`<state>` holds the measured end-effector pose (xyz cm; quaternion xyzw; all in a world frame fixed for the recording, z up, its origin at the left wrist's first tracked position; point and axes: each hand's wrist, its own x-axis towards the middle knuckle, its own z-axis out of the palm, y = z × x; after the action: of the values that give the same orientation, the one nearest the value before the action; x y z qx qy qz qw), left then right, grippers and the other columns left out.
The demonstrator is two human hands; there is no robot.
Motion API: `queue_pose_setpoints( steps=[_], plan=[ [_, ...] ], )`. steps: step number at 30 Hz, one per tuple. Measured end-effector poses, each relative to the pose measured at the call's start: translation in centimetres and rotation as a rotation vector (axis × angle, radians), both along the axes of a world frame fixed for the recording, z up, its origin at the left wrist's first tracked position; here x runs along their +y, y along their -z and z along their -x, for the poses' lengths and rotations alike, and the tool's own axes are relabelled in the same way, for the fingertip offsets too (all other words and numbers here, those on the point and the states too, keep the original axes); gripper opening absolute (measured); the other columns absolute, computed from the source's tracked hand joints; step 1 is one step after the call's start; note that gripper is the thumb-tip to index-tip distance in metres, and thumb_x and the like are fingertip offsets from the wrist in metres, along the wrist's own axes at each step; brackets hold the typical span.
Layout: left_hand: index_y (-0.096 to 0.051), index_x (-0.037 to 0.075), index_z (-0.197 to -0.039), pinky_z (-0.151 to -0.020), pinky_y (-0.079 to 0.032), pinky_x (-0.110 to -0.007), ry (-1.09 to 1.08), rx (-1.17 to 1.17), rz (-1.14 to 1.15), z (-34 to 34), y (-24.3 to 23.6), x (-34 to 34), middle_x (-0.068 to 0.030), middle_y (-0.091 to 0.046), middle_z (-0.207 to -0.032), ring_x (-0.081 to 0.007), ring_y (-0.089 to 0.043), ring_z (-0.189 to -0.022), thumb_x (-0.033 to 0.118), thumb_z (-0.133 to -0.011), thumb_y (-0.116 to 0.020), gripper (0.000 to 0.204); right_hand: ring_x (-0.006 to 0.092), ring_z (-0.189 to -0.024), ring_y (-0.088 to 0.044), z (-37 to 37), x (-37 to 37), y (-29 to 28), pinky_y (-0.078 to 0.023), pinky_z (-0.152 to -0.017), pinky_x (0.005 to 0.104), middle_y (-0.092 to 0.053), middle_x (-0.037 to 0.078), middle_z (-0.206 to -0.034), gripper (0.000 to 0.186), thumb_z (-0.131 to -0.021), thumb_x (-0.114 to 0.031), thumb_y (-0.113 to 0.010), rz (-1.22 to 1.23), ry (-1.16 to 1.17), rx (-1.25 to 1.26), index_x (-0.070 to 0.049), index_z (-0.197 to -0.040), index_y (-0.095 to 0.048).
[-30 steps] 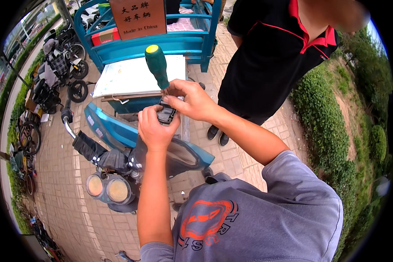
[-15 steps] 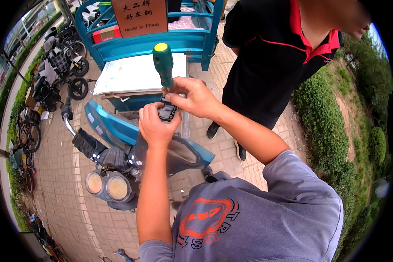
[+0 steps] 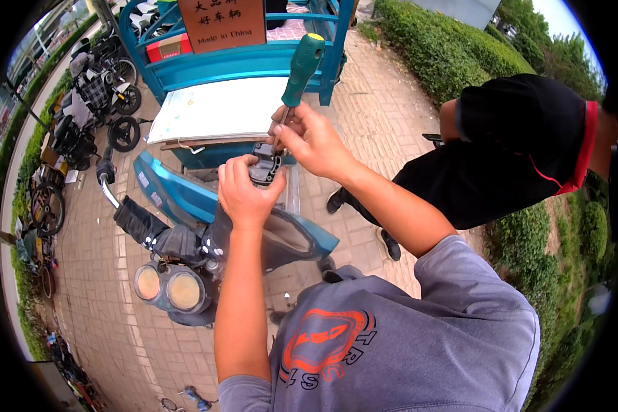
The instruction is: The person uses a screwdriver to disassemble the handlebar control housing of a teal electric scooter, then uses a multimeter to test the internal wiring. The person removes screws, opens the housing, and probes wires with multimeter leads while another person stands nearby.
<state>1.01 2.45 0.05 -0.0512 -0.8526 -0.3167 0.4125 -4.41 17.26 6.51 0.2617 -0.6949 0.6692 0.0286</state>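
My left hand (image 3: pixel 244 192) grips a small dark handlebar part (image 3: pixel 264 165) of a blue electric scooter (image 3: pixel 185 226). Just to its right, my right hand (image 3: pixel 309 141) pinches the shaft of a screwdriver with a green handle (image 3: pixel 302 65). The screwdriver stands nearly upright, handle up, tip down into the dark part. The scooter's handlebar with a black grip cover (image 3: pixel 144 220) runs to the left, and two round headlights (image 3: pixel 168 288) sit below it.
A blue cargo tricycle (image 3: pixel 233 62) with a white board (image 3: pixel 213 110) on it and a brown sign stands ahead. A person in a black shirt with red trim (image 3: pixel 522 151) bends over at the right. Bicycles and scooters (image 3: pixel 82 117) line the left; hedges (image 3: pixel 446 48) border the brick paving.
The person in black has bent down toward the right. The screwdriver has tilted slightly, its handle now further right; both my hands stay on the scooter part.
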Motion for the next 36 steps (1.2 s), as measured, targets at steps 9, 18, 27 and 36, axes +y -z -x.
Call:
queue_pose_setpoints(
  steps=[9,18,27,36],
  plan=[
    [-0.059,0.005,-0.096,-0.073,-0.049,-0.041,-0.003,-0.021,-0.066,-0.1,0.2,0.0,-0.0087,-0.061,-0.09,-0.0305,-0.058,-0.087,0.027,-0.063,-0.087,0.048,0.0173,-0.092,-0.07,0.0,-1.5,-0.1,-0.056,-0.081,0.0308,-0.072,0.011,-0.095,0.021,-0.095,-0.009,-0.065,-0.133,-0.116,0.102,0.003,-0.111,-0.059],
    [-0.059,0.005,-0.096,-0.072,-0.049,-0.041,-0.015,-0.029,-0.019,-0.1,0.3,0.0,-0.0085,-0.061,-0.089,-0.0301,-0.058,-0.086,0.026,-0.061,-0.088,0.051,0.0197,-0.087,-0.073,0.3,-2.0,0.2,-0.057,-0.076,0.0323,-0.073,0.012,-0.089,0.018,-0.093,-0.005,-0.066,-0.258,-0.1,0.161,0.004,-0.107,-0.06],
    [-0.058,0.006,-0.095,-0.072,-0.049,-0.041,0.0,-0.018,-0.024,0.0,0.2,-0.1,-0.0075,-0.061,-0.088,-0.0302,-0.057,-0.086,0.026,-0.061,-0.088,0.05,0.0222,-0.083,-0.074,0.4,-2.1,0.1,-0.058,-0.074,0.0327,-0.072,0.014,-0.088,0.016,-0.092,-0.004,-0.065,-0.285,-0.085,0.243,0.004,-0.105,-0.06],
    [-0.057,0.007,-0.095,-0.072,-0.048,-0.041,0.003,-0.003,-0.025,0.1,0.4,-0.2,-0.0075,-0.06,-0.088,-0.0307,-0.057,-0.085,0.026,-0.061,-0.087,0.049,0.0213,-0.081,-0.073,0.5,-2.2,0.0,-0.057,-0.072,0.0325,-0.072,0.014,-0.087,0.017,-0.09,-0.006,-0.068,-0.265,-0.097,0.239,0.004,-0.102,-0.061]
  ],
)
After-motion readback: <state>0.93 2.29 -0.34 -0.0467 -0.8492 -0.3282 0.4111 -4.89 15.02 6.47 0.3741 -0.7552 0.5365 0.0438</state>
